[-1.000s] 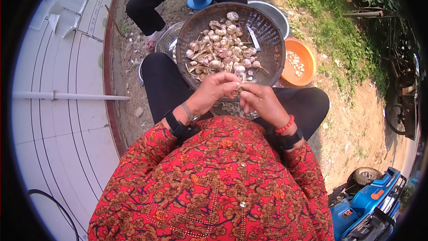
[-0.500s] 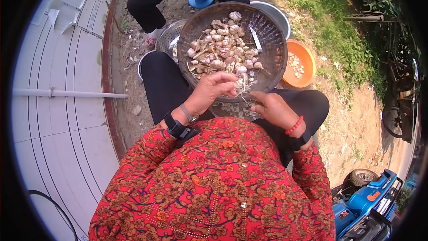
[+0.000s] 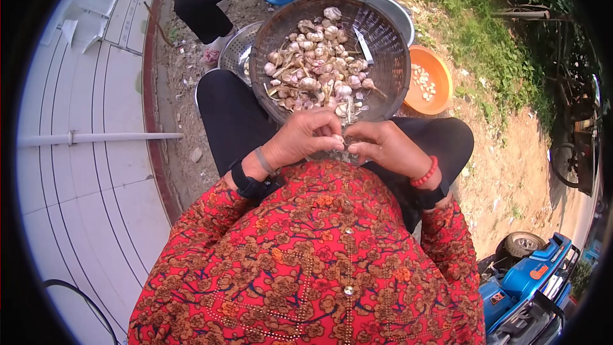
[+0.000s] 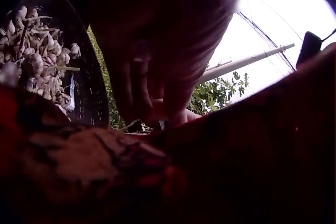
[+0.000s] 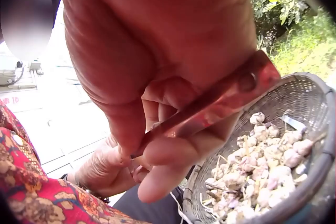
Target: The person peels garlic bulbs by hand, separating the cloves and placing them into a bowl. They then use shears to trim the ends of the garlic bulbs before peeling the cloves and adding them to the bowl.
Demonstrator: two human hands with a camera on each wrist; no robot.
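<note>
Over the lap in the head view, my left hand [image 3: 300,137] pinches a small pale garlic piece [image 3: 337,140]. Right up against it, my right hand [image 3: 394,148] has its thumb and fingertips at the same piece. The right wrist view shows a narrow flat metal blade [image 5: 226,96] with a hole at one end, gripped across the fingers of that right hand. Just beyond both hands is a round woven basket [image 3: 397,67] with many garlic bulbs [image 3: 319,57] and loose stalks. In the dark left wrist view, the fingers hide what they pinch.
Another flat pale blade [image 3: 364,45] lies in the basket's right side. An orange basin [image 3: 440,98] with peeled cloves stands to the right, a metal basin [image 3: 399,16] behind, a colander [image 3: 231,54] at left. Another person's legs [image 3: 204,9] are opposite; a blue vehicle [image 3: 530,278] stands lower right.
My right hand drew away to the right and down with a thin strand by its fingers, then came back against the left hand. Both hands now sit slightly nearer the body.
</note>
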